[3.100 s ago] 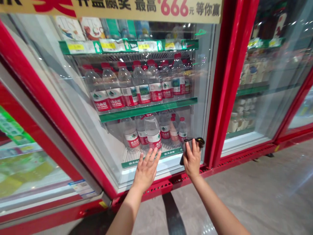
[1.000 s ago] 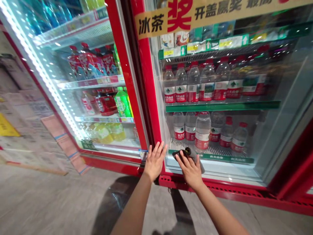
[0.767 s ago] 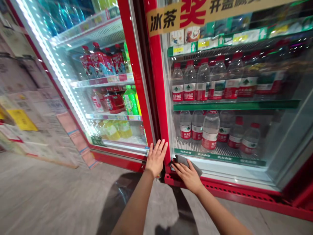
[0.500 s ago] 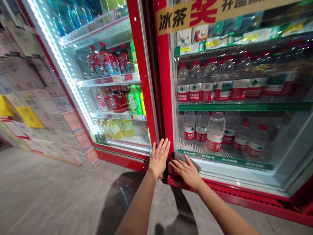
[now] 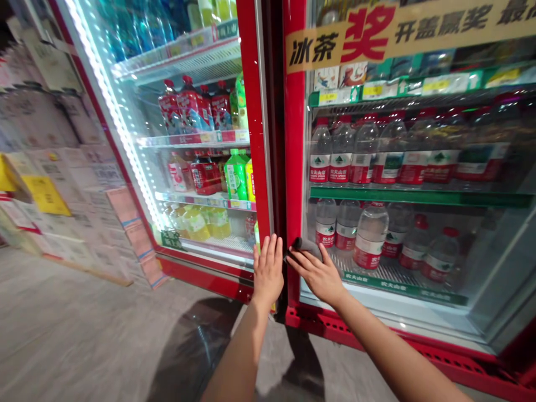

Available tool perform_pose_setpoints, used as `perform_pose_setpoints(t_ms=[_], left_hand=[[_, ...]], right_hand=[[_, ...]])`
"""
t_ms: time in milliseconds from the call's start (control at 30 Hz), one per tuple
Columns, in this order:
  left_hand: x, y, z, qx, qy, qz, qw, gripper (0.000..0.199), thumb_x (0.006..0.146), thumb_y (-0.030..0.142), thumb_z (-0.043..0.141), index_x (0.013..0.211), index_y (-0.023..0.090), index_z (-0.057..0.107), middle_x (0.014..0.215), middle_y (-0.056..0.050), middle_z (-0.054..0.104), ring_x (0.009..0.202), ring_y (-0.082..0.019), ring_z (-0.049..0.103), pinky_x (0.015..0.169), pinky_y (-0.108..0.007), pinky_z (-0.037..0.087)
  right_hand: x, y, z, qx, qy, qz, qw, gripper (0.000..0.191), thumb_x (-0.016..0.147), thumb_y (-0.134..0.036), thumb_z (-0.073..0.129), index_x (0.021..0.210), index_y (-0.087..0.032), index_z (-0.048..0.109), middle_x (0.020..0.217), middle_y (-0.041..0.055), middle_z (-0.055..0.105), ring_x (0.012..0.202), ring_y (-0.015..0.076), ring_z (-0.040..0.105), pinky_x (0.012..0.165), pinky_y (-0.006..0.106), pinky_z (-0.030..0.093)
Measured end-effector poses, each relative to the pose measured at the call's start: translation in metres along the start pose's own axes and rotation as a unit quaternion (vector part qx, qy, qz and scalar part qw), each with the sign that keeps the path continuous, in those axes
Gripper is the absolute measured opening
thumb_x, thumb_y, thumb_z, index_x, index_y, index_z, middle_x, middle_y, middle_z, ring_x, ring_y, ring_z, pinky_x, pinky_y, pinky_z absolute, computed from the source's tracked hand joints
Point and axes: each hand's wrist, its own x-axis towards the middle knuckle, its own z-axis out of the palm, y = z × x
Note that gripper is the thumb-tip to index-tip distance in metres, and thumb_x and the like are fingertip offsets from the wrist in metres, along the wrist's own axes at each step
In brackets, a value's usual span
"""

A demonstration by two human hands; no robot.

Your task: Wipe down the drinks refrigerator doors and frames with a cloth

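My left hand point(image 5: 268, 272) lies flat with fingers stretched out on the lower red frame point(image 5: 256, 167) of the left fridge, and nothing shows in it. Under the spread fingers of my right hand point(image 5: 317, 274) is a dark grey cloth point(image 5: 309, 246), pressed against the red door edge point(image 5: 295, 167) and glass of the right fridge. Part of the cloth is hidden by that hand. Behind the glass near it stand water bottles point(image 5: 371, 237) with red and white labels.
Stacked cartons point(image 5: 92, 223) stand left of the lit fridge. A dark gap point(image 5: 274, 139) runs between the two fridges. Below them lies the grey floor point(image 5: 104, 340). A tan banner point(image 5: 419, 33) crosses the right fridge's glass.
My right hand and the cloth have moved up along the right fridge's door edge. My left hand stays on the left frame. The view has shifted slightly.
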Motion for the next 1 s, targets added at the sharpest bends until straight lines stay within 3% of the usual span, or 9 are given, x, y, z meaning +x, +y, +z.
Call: perform_pose_setpoints(t_ms=[133,433,567,667,867,1000], left_hand=[[0.011,0.006,0.003,-0.008,0.043,-0.051,0.998,0.082,0.091,0.001,0.038,0.162,0.017,0.003,0.165,-0.016,0.030,0.155,-0.028,0.021,0.126,-0.059,0.022],[0.046,0.032,0.001,-0.055,0.089,-0.070,0.992,0.075,0.096,0.013,0.045,0.163,0.017,0.011,0.164,-0.016,0.034,0.154,-0.028,0.027,0.126,-0.055,0.028],[0.062,0.045,-0.001,-0.087,0.102,-0.079,0.988,0.072,0.096,0.015,0.045,0.162,0.014,0.016,0.164,-0.018,0.031,0.154,-0.029,0.025,0.125,-0.058,0.029],[0.068,0.052,-0.001,-0.107,0.111,-0.079,0.985,0.071,0.095,0.012,0.044,0.161,0.015,0.018,0.166,-0.018,0.028,0.154,-0.030,0.026,0.124,-0.060,0.030],[0.068,0.061,0.000,-0.094,0.092,-0.076,0.988,0.075,0.093,0.013,0.047,0.161,0.012,0.016,0.165,-0.019,0.030,0.155,-0.031,0.024,0.124,-0.058,0.029],[0.072,0.073,0.001,-0.091,0.096,-0.060,0.989,0.074,0.092,0.014,0.050,0.160,0.013,0.021,0.166,-0.019,0.028,0.155,-0.033,0.022,0.125,-0.061,0.026]], right_hand=[[0.050,0.019,-0.029,-0.036,0.027,0.012,0.999,0.053,0.098,-0.022,0.052,0.150,-0.031,0.047,0.158,0.0010,0.047,0.142,0.0204,0.043,0.126,0.056,-0.010],[0.149,0.071,-0.091,-0.093,0.089,0.011,0.992,0.053,0.095,-0.024,0.055,0.148,-0.027,0.050,0.160,0.0051,0.043,0.147,0.0261,0.036,0.124,0.061,-0.009],[0.189,0.091,-0.113,-0.115,0.132,0.047,0.983,0.053,0.096,-0.022,0.053,0.149,-0.027,0.048,0.162,0.0063,0.039,0.149,0.0273,0.031,0.123,0.063,-0.008],[0.189,0.092,-0.115,-0.128,0.135,0.050,0.981,0.055,0.096,-0.022,0.052,0.151,-0.026,0.046,0.163,0.0073,0.038,0.149,0.0269,0.031,0.124,0.062,-0.006],[0.143,0.091,-0.112,-0.147,0.095,0.003,0.984,0.057,0.096,-0.023,0.053,0.152,-0.027,0.044,0.161,0.0063,0.042,0.147,0.0256,0.035,0.126,0.058,-0.005],[0.117,0.101,-0.119,-0.151,0.087,0.014,0.985,0.058,0.096,-0.022,0.054,0.152,-0.029,0.044,0.161,0.0039,0.042,0.147,0.0252,0.036,0.126,0.058,-0.005]])
